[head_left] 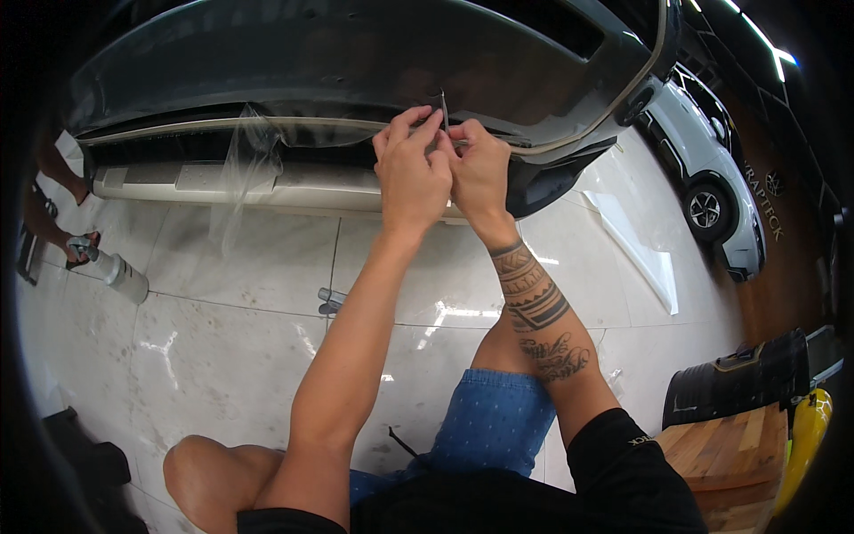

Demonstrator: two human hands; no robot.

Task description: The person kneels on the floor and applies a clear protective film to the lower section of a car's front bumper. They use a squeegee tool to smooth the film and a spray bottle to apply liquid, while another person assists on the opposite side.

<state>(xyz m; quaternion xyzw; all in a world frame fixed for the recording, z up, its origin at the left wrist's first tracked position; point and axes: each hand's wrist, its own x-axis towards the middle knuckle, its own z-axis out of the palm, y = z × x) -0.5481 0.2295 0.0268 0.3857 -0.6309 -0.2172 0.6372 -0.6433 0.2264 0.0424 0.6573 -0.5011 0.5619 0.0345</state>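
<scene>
Both of my hands are close together at the lower edge of a dark grey car door [294,67]. My left hand [414,178] has its fingers bent and drawn together against the door edge; what lies under the fingertips is hidden. My right hand [481,169] is closed in a pinch beside it. From between the hands a slim, pointed, metal-looking piece [444,105] sticks up toward the door surface, apparently in the right fingers. To the left, a sheet of clear film [245,165] hangs loose from the door's lower edge, over the silver sill [325,187].
A grey-white spray bottle [124,278] stands on the tiled floor at left, near another person's legs [58,222]. A small grey object [331,300] lies below the sill. White backing sheet [636,254] lies at right. Wooden-topped stool [725,454] and black container [738,383] are near right; white car [703,169] beyond.
</scene>
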